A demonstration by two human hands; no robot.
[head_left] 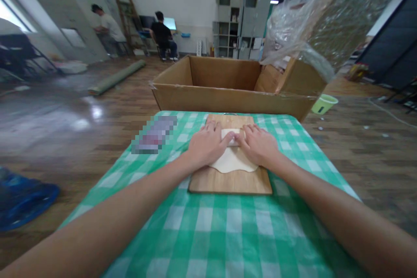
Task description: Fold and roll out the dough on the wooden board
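Note:
A wooden cutting board (228,182) lies on the green-and-white checked tablecloth (211,234). On it rests a flat sheet of pale dough (233,161), its far edge folded or rolled over. My left hand (206,144) and my right hand (259,144) lie side by side on the dough's far part. The fingers of both press down on the folded edge, thumbs meeting in the middle. Neither hand lifts anything off the board.
A large open cardboard box (228,95) stands just beyond the table's far edge, with a plastic-wrapped bundle (325,21) at its right. A blurred flat object (153,135) lies left of the board. A green bucket (324,104) sits on the floor. Two people (163,34) are far back.

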